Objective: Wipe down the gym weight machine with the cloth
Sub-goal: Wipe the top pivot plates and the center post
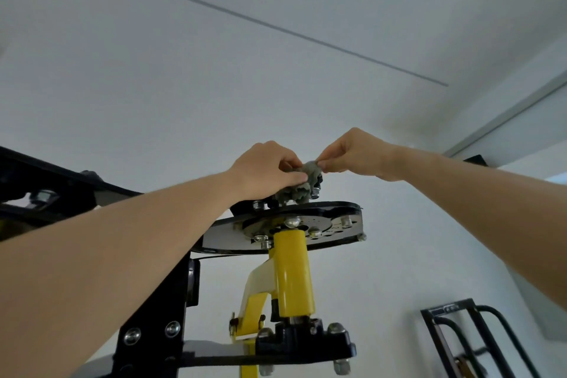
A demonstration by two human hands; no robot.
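Note:
I look up at the top of the weight machine, where a yellow post (293, 273) runs between two black plates. A crumpled grey-green cloth (302, 182) sits bunched on top of the upper black plate (343, 212), over its bolts. My left hand (264, 170) grips the cloth from the left with curled fingers. My right hand (352, 153) pinches the cloth's upper right corner between thumb and fingertips. Both arms reach overhead.
A black frame beam (55, 190) with bolts runs off to the left. A lower black plate (270, 356) with nuts lies below the post. A black metal rack (472, 337) stands at the lower right. White ceiling and wall fill the background.

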